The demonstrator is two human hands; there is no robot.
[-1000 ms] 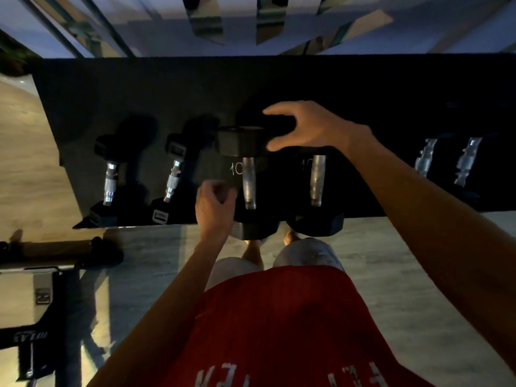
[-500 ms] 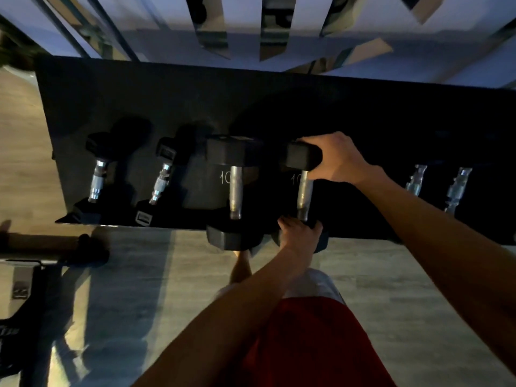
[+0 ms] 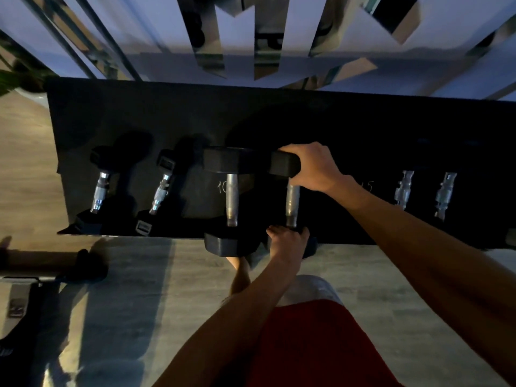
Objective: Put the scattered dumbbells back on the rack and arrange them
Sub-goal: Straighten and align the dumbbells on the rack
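Note:
A black rack shelf (image 3: 279,118) holds several dumbbells side by side. My right hand (image 3: 315,169) grips the far head of a black hex dumbbell (image 3: 292,199) near the middle. My left hand (image 3: 287,243) holds that same dumbbell's near head at the shelf's front edge. Just left of it lies a matching hex dumbbell (image 3: 231,202) by a chalked "10". Two small dumbbells (image 3: 99,192) (image 3: 160,195) with chrome handles lie further left. Two more chrome handles (image 3: 402,189) (image 3: 444,195) show in the dark at the right.
The shelf's front edge (image 3: 167,236) runs across the middle, with grey wood floor (image 3: 139,289) below it. A bench or machine frame (image 3: 33,275) stands at the lower left. Mirrored slats (image 3: 265,37) rise behind the rack. My red shirt (image 3: 321,344) fills the bottom.
Both hands left the left hex dumbbell and went to the right one, the left hand to its near head and the right hand to its far head. They have held there since.

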